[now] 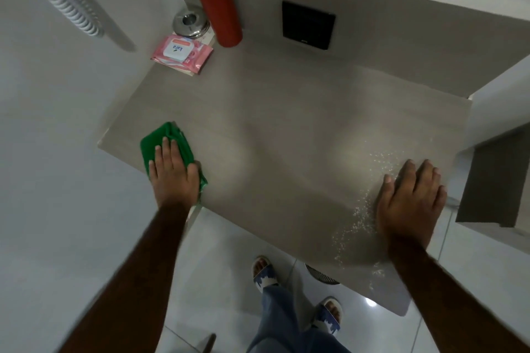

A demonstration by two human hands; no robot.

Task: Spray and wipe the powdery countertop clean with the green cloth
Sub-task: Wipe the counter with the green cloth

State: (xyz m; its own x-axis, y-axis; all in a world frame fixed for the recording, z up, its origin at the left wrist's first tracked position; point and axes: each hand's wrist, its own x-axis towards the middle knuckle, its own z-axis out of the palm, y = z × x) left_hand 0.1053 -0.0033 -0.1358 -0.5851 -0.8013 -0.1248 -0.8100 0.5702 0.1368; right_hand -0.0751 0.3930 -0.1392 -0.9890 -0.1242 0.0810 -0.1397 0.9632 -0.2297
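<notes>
The beige countertop (286, 135) fills the middle of the head view. A folded green cloth (160, 137) lies at its left front corner. My left hand (173, 173) presses flat on the cloth, fingers spread over it. White powder grains (358, 215) are scattered along the right front part of the counter. My right hand (410, 200) rests flat on the counter right beside the powder, fingers apart, holding nothing. No spray bottle shows in the view.
At the back left corner stand a red metal bottle (218, 6), a round steel container (190, 21) and a pink wipes pack (182, 53). A black wall plate (308, 24) is on the back wall. My sandalled feet (265, 272) stand on the white tiled floor below.
</notes>
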